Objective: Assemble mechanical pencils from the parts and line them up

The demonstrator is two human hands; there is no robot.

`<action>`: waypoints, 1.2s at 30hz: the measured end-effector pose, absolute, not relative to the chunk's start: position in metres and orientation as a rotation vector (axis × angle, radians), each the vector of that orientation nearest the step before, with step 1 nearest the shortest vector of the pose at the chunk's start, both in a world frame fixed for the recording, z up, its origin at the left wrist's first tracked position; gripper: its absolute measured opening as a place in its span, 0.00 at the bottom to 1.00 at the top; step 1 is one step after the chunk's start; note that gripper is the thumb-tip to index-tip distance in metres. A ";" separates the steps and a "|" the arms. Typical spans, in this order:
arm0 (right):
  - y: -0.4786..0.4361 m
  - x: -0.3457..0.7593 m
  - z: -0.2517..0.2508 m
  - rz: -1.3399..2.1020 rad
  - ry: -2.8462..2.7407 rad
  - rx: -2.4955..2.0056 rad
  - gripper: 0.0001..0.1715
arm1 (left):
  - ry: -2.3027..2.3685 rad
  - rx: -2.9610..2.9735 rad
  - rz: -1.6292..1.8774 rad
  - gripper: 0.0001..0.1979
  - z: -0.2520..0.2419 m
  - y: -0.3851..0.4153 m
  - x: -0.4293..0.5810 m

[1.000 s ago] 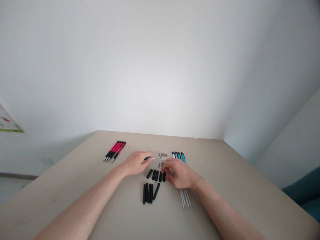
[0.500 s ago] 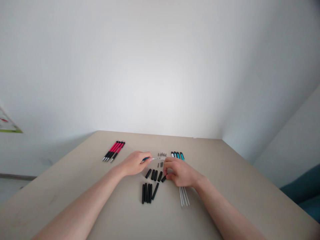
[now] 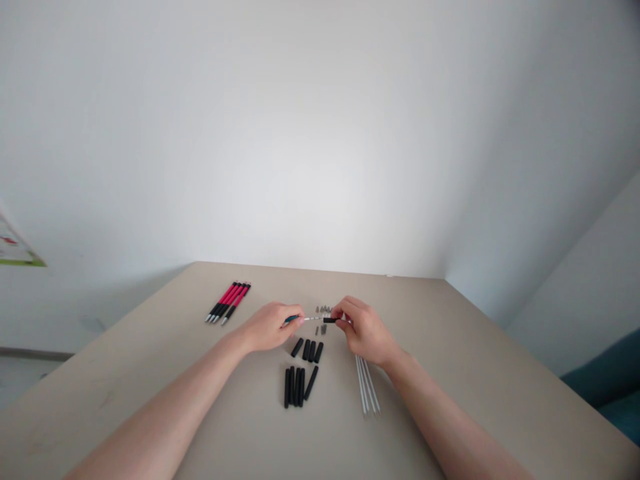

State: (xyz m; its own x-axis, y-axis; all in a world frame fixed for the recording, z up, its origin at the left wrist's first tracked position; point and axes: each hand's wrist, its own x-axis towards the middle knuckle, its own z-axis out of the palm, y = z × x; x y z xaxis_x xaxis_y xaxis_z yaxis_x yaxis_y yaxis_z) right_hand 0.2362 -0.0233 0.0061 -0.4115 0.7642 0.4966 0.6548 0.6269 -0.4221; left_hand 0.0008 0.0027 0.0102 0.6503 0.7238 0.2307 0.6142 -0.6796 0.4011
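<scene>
My left hand (image 3: 270,325) grips a teal pen barrel (image 3: 291,319) whose thin white refill (image 3: 314,318) points right. My right hand (image 3: 364,328) pinches a short black sleeve (image 3: 329,320) at the refill's tip, a little above the table. Just below lie three short black sleeves (image 3: 309,349) and, nearer me, several longer black tubes (image 3: 297,385). Small grey metal tips (image 3: 323,310) sit just behind the hands. White refills (image 3: 368,392) lie under my right wrist.
Several assembled red-and-black pens (image 3: 229,301) lie at the far left of the beige table (image 3: 150,373). A white wall stands close behind the table's far edge. A teal seat (image 3: 613,387) shows at the right edge.
My right hand picked one short black sleeve out of the row and raised it to the refill tip. The teal pens behind it are now hidden. My left hand stayed put.
</scene>
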 end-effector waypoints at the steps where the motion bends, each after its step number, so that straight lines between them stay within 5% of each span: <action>1: -0.023 0.236 0.006 0.207 -2.170 -1.106 0.13 | 1.073 2.588 0.542 0.16 0.010 0.003 0.001; 36: -0.024 0.240 0.003 0.267 -2.311 -1.263 0.16 | 1.150 2.593 0.559 0.13 0.008 0.005 0.000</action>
State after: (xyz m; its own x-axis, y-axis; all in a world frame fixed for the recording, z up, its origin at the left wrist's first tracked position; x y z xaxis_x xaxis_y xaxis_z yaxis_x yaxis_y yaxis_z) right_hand 0.2395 -0.0236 0.0035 -0.4521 0.8310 0.3241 0.7354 0.5529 -0.3918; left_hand 0.0002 0.0046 0.0082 0.6149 0.7504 0.2426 0.6547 -0.6572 0.3736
